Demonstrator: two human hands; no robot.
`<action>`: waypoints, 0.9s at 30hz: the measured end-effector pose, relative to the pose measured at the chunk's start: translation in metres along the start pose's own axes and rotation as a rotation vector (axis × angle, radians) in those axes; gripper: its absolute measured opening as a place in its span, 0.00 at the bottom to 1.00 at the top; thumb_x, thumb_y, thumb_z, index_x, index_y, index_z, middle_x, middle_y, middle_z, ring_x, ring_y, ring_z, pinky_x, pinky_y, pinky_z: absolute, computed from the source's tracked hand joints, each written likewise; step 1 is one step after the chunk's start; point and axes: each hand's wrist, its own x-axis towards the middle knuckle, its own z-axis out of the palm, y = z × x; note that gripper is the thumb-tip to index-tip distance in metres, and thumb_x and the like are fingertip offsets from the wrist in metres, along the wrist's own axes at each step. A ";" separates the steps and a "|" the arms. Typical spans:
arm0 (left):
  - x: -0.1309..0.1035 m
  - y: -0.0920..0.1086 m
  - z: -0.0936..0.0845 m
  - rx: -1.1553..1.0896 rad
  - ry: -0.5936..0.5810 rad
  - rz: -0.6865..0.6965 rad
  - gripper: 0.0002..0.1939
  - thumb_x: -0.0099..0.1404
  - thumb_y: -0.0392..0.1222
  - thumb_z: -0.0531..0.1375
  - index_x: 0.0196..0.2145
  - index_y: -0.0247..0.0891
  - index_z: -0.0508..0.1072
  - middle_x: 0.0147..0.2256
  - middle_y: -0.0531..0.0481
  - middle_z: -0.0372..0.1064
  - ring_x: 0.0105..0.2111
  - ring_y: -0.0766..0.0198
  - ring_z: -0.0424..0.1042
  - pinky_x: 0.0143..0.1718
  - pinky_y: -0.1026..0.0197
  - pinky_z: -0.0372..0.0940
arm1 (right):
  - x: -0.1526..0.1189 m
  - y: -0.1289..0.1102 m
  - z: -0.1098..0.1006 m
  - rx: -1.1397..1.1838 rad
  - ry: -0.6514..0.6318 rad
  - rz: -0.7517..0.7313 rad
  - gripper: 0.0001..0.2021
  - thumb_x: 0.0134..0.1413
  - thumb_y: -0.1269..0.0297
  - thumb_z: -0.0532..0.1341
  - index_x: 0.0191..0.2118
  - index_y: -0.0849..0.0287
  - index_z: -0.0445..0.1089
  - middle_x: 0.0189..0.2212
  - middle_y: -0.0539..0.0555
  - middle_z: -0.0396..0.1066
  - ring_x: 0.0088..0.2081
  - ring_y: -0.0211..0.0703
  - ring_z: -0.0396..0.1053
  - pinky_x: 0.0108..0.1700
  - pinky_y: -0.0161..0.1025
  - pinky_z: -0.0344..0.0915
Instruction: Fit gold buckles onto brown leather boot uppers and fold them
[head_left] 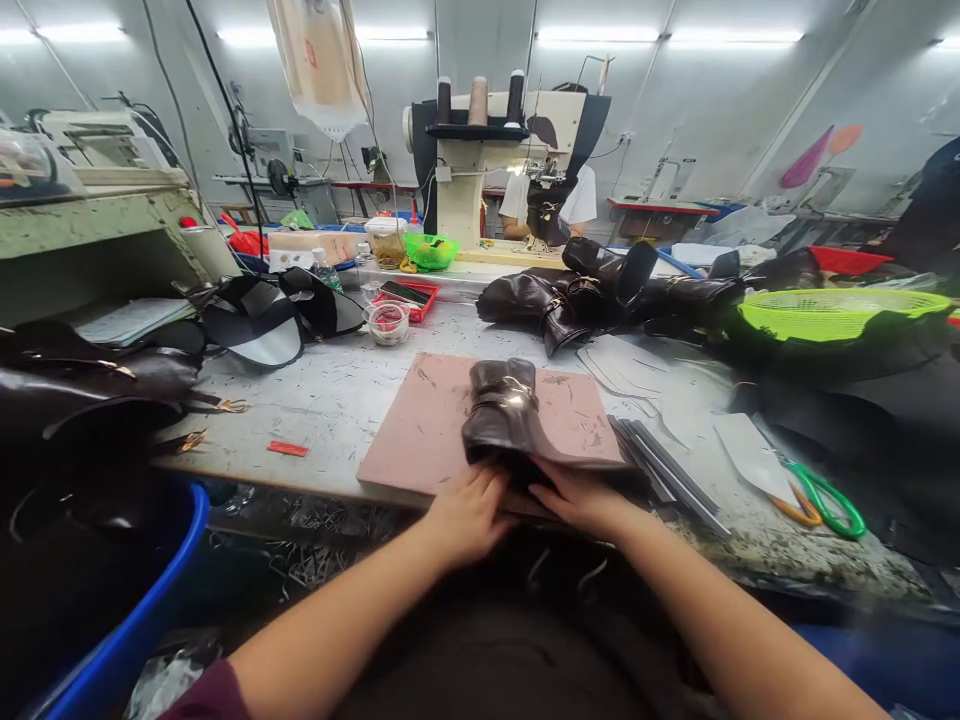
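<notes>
Handling a dark leather boot piece (pixel 495 425) by its near edge, both hands on it; it lies on the pink board (pixel 412 415), gold buckle (pixel 517 392) up. Left hand (pixel 466 512): fingers close together at the edge. Right hand (pixel 577 497): by the flared side, fingers slightly apart. Blur plus overlap, cannot tell whether either really pinches. Best done, I'd judge, with leather kept flat, edges lined up, even pull from both sides, buckle not scraped, and flap clear of the dark strips (pixel 667 468) just beside.
</notes>
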 end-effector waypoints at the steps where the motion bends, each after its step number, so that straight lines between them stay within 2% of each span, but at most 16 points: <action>1: 0.005 -0.007 0.001 0.064 -0.027 0.047 0.22 0.60 0.44 0.54 0.49 0.27 0.63 0.51 0.33 0.62 0.55 0.49 0.57 0.55 0.50 0.56 | -0.002 0.008 0.002 0.014 0.024 0.018 0.25 0.53 0.65 0.54 0.58 0.58 0.54 0.56 0.61 0.59 0.56 0.52 0.57 0.55 0.53 0.55; 3: 0.017 -0.015 0.000 0.140 -0.069 0.130 0.21 0.61 0.45 0.54 0.48 0.27 0.65 0.50 0.34 0.62 0.55 0.50 0.57 0.54 0.52 0.56 | -0.003 0.016 0.004 0.032 0.065 0.046 0.29 0.50 0.65 0.56 0.59 0.59 0.52 0.57 0.62 0.57 0.57 0.52 0.55 0.56 0.54 0.54; 5: 0.025 -0.017 -0.003 0.180 -0.086 0.172 0.19 0.61 0.46 0.55 0.45 0.29 0.67 0.49 0.36 0.63 0.53 0.50 0.59 0.53 0.54 0.57 | -0.001 0.016 0.004 0.025 0.104 0.092 0.29 0.47 0.67 0.59 0.57 0.60 0.56 0.56 0.62 0.59 0.56 0.51 0.58 0.56 0.51 0.55; 10: 0.029 -0.006 -0.007 0.201 -0.097 0.194 0.16 0.61 0.47 0.54 0.38 0.30 0.69 0.42 0.40 0.66 0.47 0.51 0.63 0.51 0.54 0.59 | 0.004 0.003 0.004 -0.025 0.226 0.189 0.19 0.45 0.69 0.57 0.46 0.62 0.66 0.45 0.61 0.71 0.44 0.52 0.70 0.46 0.48 0.64; 14: 0.031 0.004 -0.003 0.185 -0.154 0.101 0.12 0.62 0.43 0.52 0.35 0.32 0.69 0.39 0.42 0.67 0.44 0.54 0.64 0.49 0.54 0.59 | 0.002 0.001 0.008 -0.023 0.367 0.230 0.12 0.48 0.68 0.52 0.39 0.60 0.67 0.43 0.61 0.71 0.37 0.49 0.72 0.41 0.45 0.66; 16: 0.037 0.009 -0.001 0.191 -0.176 0.010 0.09 0.63 0.40 0.51 0.33 0.33 0.69 0.34 0.44 0.68 0.39 0.55 0.67 0.43 0.55 0.63 | 0.001 0.003 0.009 -0.007 0.422 0.234 0.10 0.49 0.68 0.49 0.34 0.59 0.65 0.44 0.59 0.71 0.35 0.46 0.72 0.39 0.41 0.66; 18: 0.047 0.014 0.001 0.213 -0.152 -0.112 0.09 0.62 0.35 0.49 0.36 0.31 0.68 0.33 0.42 0.67 0.34 0.56 0.69 0.35 0.55 0.66 | -0.001 0.005 0.010 0.002 0.451 0.225 0.09 0.49 0.67 0.48 0.32 0.57 0.65 0.38 0.57 0.73 0.33 0.45 0.71 0.36 0.40 0.66; 20: 0.059 0.018 0.003 0.233 -0.125 -0.215 0.12 0.61 0.30 0.48 0.41 0.28 0.65 0.37 0.38 0.66 0.31 0.57 0.70 0.29 0.57 0.66 | -0.002 0.007 0.012 0.004 0.462 0.210 0.09 0.48 0.65 0.49 0.31 0.56 0.65 0.30 0.54 0.74 0.31 0.46 0.71 0.33 0.39 0.66; 22: 0.071 0.020 0.006 0.229 -0.114 -0.244 0.12 0.61 0.30 0.49 0.42 0.29 0.66 0.40 0.37 0.66 0.32 0.57 0.70 0.28 0.58 0.66 | -0.003 0.009 0.015 0.009 0.469 0.196 0.09 0.47 0.63 0.50 0.33 0.56 0.65 0.27 0.54 0.73 0.29 0.47 0.71 0.31 0.40 0.66; 25: 0.082 0.020 0.009 0.196 -0.102 -0.233 0.10 0.63 0.32 0.50 0.39 0.34 0.68 0.37 0.43 0.68 0.34 0.60 0.71 0.32 0.61 0.66 | -0.004 0.013 0.021 0.024 0.493 0.191 0.16 0.44 0.61 0.55 0.41 0.59 0.65 0.34 0.58 0.73 0.34 0.51 0.72 0.33 0.42 0.68; 27: 0.083 0.017 0.011 0.185 -0.083 -0.246 0.12 0.64 0.34 0.48 0.43 0.37 0.67 0.37 0.45 0.69 0.34 0.61 0.71 0.34 0.62 0.66 | -0.002 0.020 0.025 0.061 0.556 0.195 0.23 0.41 0.61 0.57 0.47 0.60 0.63 0.39 0.61 0.72 0.37 0.54 0.71 0.36 0.46 0.68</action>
